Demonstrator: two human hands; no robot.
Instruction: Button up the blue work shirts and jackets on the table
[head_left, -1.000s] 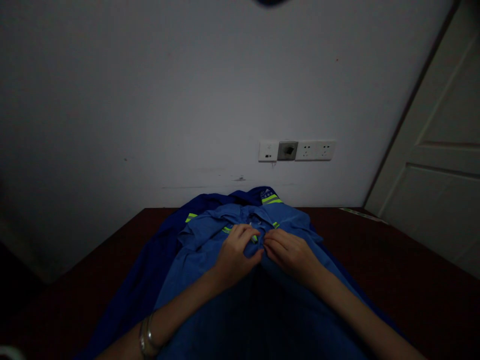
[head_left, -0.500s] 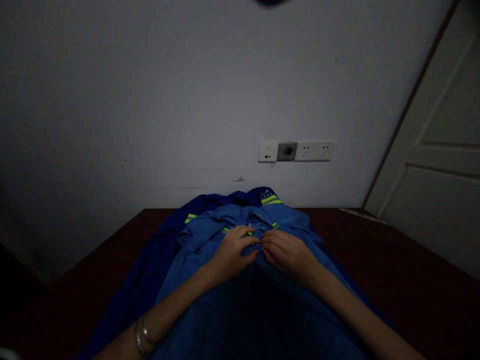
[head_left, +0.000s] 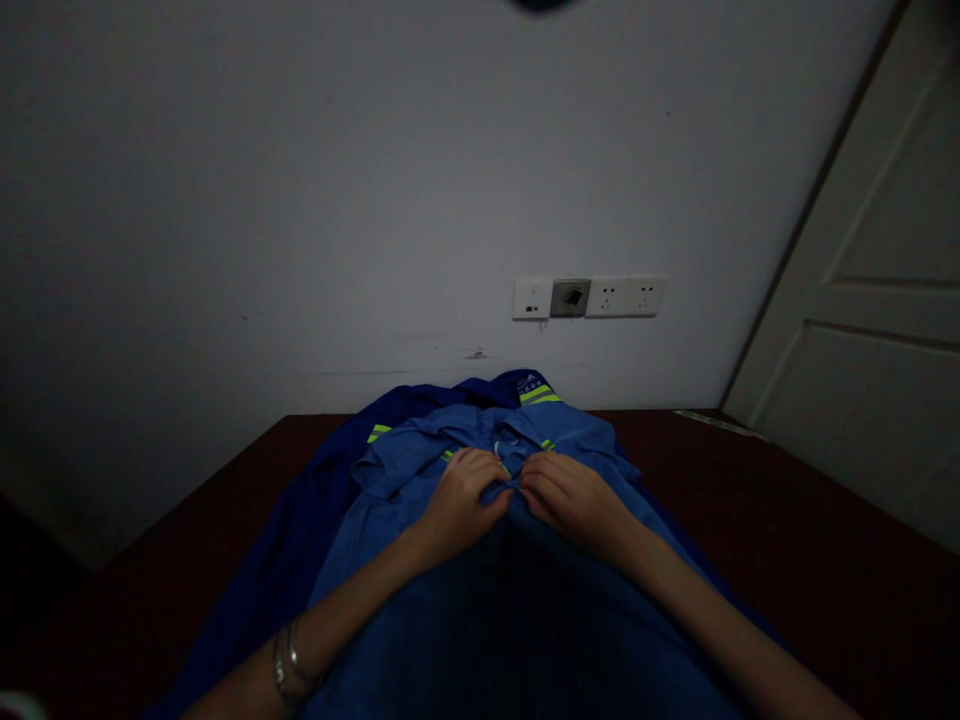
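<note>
A light blue work jacket (head_left: 390,510) with yellow-green reflective strips lies spread before me. Beneath and behind it is a darker blue garment (head_left: 300,520), also with reflective strips. My left hand (head_left: 469,500), with bangles at the wrist, pinches a fold of the jacket's front near the collar. Close beside it, my right hand (head_left: 566,495) has its fingers bunched on the same front edge. Both hands lift the cloth a little, leaving a shadowed hollow below. Whatever small fastening lies between the fingertips is hidden.
Both garments rest on a dark red tabletop (head_left: 750,510) against a pale wall (head_left: 375,200). Sockets and switches (head_left: 589,298) line the wall above. A panelled door (head_left: 877,330) stands at the right. A thin strip (head_left: 720,424) lies near the table's back right edge.
My left fingers have curled closer, and a fold of light blue cloth now shows in their pinch. The right hand has barely moved; the view has shifted slightly.
</note>
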